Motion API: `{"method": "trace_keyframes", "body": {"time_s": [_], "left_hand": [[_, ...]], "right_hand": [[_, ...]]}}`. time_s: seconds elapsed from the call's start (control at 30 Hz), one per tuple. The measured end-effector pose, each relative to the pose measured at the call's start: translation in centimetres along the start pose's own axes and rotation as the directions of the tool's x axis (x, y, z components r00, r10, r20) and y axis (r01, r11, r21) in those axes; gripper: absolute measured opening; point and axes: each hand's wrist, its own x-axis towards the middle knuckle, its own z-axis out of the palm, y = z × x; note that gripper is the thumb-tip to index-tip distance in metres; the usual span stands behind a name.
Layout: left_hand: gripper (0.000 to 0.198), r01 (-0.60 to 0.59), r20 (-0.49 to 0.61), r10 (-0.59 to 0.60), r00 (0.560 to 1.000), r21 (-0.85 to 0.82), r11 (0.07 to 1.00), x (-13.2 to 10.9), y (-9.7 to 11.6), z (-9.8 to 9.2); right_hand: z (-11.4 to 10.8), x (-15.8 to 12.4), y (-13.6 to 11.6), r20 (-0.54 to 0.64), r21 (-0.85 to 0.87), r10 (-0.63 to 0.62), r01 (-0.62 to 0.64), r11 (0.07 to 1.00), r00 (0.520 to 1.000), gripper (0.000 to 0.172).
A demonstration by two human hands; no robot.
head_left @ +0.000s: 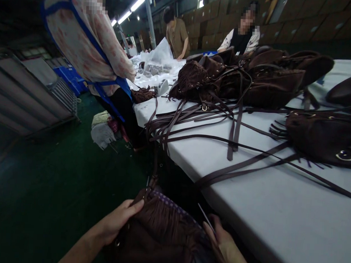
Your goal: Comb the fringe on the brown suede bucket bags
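A dark brown gathered bag (163,231) with a purple dotted lining (169,201) hangs low in front of me, beside the table. My left hand (119,217) grips its upper left edge, thumb on the outside, close to a strap end with metal hardware. At the bag's right side my right hand (219,236) is closed round a thin, pointed metal tool (205,217), whose tip points up and left. The tool's handle is hidden in the fingers, so its exact kind does not show. A brown strap (155,157) rises from the bag towards the table edge.
On the white table (276,204) lie a pile of brown bags (269,81), long loose straps (192,138) and another fringed bag (322,136). A person in a blue apron (89,40) stands at left; two others are farther back. A metal rack (29,99) stands left.
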Motion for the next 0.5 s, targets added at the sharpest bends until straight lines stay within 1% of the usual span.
{"method": "trace_keyframes", "body": {"time_s": [0.03, 0.1, 0.17, 0.23, 0.27, 0.3, 0.33, 0.37, 0.4, 0.43, 0.47, 0.5], "left_hand": [[0.044, -0.014, -0.056, 0.011, 0.998, -0.046, 0.999, 0.2, 0.1, 0.2], [0.042, -0.036, -0.096, 0.024, 0.995, -0.125, 0.991, 0.4, 0.2, 0.8], [0.040, -0.050, -0.098, 0.032, 0.995, -0.186, 0.981, 0.5, 0.1, 1.7], [0.038, -0.052, -0.082, 0.035, 0.996, -0.222, 0.974, 0.5, -0.2, 2.9], [0.037, -0.051, -0.071, 0.035, 0.997, -0.236, 0.970, 0.4, -0.3, 3.6], [0.037, -0.046, -0.059, 0.032, 0.998, -0.247, 0.968, 0.2, -0.4, 4.3], [0.036, -0.040, -0.056, 0.026, 0.998, -0.256, 0.966, 0.1, -0.5, 4.9], [0.036, -0.036, -0.058, 0.021, 0.998, -0.262, 0.964, -0.1, -0.5, 5.5], [0.036, -0.036, -0.062, 0.020, 0.998, -0.266, 0.963, -0.2, -0.6, 6.0], [0.035, -0.039, -0.065, 0.023, 0.998, -0.267, 0.963, -0.2, -0.8, 6.4], [0.036, -0.046, -0.070, 0.028, 0.997, -0.263, 0.964, -0.1, -1.0, 6.6], [0.036, -0.051, -0.075, 0.033, 0.997, -0.251, 0.967, 0.0, -1.4, 6.7]], "right_hand": [[-0.8, -0.5, 0.7, -0.074, -0.078, 0.009, -0.015, 0.997, 0.997, 0.046], [-2.4, -1.4, 0.8, -0.147, -0.158, -0.016, -0.008, 0.987, 0.989, 0.037], [-3.2, -2.0, -0.7, -0.171, -0.245, -0.121, 0.077, 0.966, 0.978, 0.031], [-2.9, -1.9, -3.6, -0.136, -0.402, -0.286, 0.211, 0.891, 0.948, 0.029], [-2.3, -1.8, -5.3, -0.076, -0.488, -0.356, 0.277, 0.828, 0.931, 0.031], [-1.5, -1.5, -7.0, 0.015, -0.564, -0.398, 0.336, 0.755, 0.917, 0.034], [-0.6, -1.3, -8.6, 0.128, -0.625, -0.410, 0.394, 0.674, 0.903, 0.039], [0.4, -1.1, -10.1, 0.247, -0.670, -0.389, 0.447, 0.593, 0.887, 0.044], [1.3, -0.9, -11.3, 0.354, -0.696, -0.343, 0.489, 0.525, 0.870, 0.049], [2.2, -0.7, -12.2, 0.429, -0.710, -0.290, 0.518, 0.476, 0.855, 0.053], [3.0, -0.5, -12.9, 0.463, -0.722, -0.249, 0.526, 0.451, 0.850, 0.055], [3.6, -0.3, -13.3, 0.462, -0.734, -0.223, 0.511, 0.447, 0.859, 0.054]]}}
